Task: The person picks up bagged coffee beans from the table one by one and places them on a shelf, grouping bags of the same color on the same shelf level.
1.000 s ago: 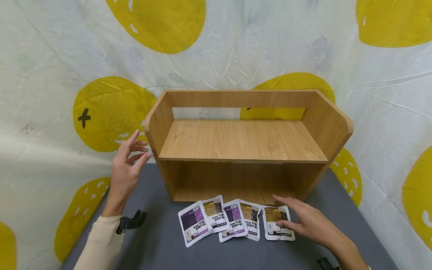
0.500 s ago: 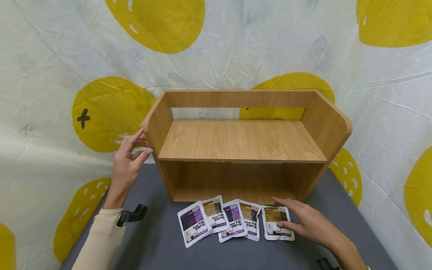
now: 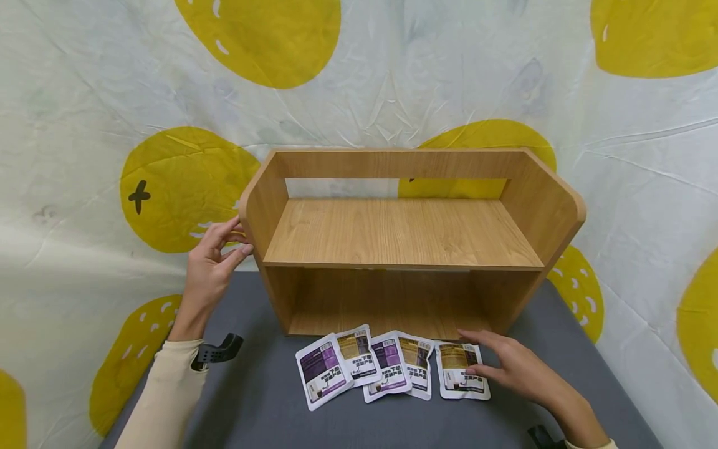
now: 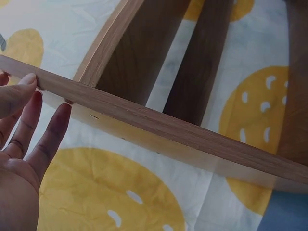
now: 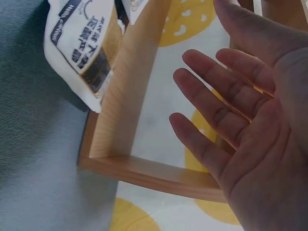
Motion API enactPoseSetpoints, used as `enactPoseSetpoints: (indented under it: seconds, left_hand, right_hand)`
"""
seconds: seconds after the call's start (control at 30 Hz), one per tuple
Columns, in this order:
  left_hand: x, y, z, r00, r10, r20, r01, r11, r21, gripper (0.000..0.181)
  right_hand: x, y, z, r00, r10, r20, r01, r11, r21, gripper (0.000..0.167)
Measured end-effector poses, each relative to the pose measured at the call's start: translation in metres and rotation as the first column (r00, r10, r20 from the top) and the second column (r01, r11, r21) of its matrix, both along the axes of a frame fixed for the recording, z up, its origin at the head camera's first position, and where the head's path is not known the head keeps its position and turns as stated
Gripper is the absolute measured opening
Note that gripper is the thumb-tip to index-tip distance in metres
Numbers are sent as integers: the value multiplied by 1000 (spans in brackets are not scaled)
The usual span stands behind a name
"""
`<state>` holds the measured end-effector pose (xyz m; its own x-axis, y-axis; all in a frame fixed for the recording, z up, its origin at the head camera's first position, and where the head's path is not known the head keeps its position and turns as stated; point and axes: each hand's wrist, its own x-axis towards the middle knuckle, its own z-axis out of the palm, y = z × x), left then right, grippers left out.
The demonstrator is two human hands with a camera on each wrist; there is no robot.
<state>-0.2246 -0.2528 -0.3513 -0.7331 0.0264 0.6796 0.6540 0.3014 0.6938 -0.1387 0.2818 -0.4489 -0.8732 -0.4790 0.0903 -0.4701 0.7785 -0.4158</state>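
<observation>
A two-tier wooden shelf (image 3: pixel 404 234) stands at the middle of the table. At its left side panel (image 4: pixel 159 125) is my left hand (image 3: pixel 210 268). In the left wrist view its fingertips touch the panel's outer face and the thumb lies at the front edge; the fingers are fairly straight. My right hand (image 3: pixel 518 368) hovers with spread, relaxed fingers over the right edge of a brown-and-white pouch (image 3: pixel 457 362), holding nothing. Left of that lie more flat pouches, partly overlapping: a purple one (image 3: pixel 323 374), a brown one (image 3: pixel 359 355), another purple one (image 3: pixel 387 374) and another brown one (image 3: pixel 417 368).
The table has a dark grey cover (image 3: pixel 252 405). Behind it hangs a white cloth (image 3: pixel 359 106) with large yellow printed shapes. The shelf's lower compartment (image 3: pixel 387 302) opens toward the pouches. Black straps (image 3: pixel 219 352) are on the wrists.
My left hand has closed the small gap to the shelf's left panel and now touches it. The right hand has shifted slightly right and down. Shelf and pouches stay in place.
</observation>
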Motion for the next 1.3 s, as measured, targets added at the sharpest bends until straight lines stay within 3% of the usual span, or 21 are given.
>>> enactPoseSetpoints:
  seconds: [0.2,0.47,0.7,1.0,1.3]
  left_hand:
    - [1,0,0,1000,-5,4,5,1000,-2,68]
    - [2,0,1,1000,-29,-6,29,1000,10,68]
    - [0,0,1,999,-50,-6,50,998,24,70]
    - [0,1,1,997,-74,-9,74,997,37,68]
    - [0,0,1,998,-58,-6,58,998,24,69]
  right_hand:
    - [-4,6,-13,999,21,-33,-23,999,-40,59]
    - [-10,12,-33,996,-21,-84,7,986,-164,46]
    - [-17,16,-49,980,-57,-189,32,991,-131,52]
    - [-20,15,-65,985,-117,-130,106,990,-95,59]
    - [-19,10,-73,992,-119,-35,117,992,-35,70]
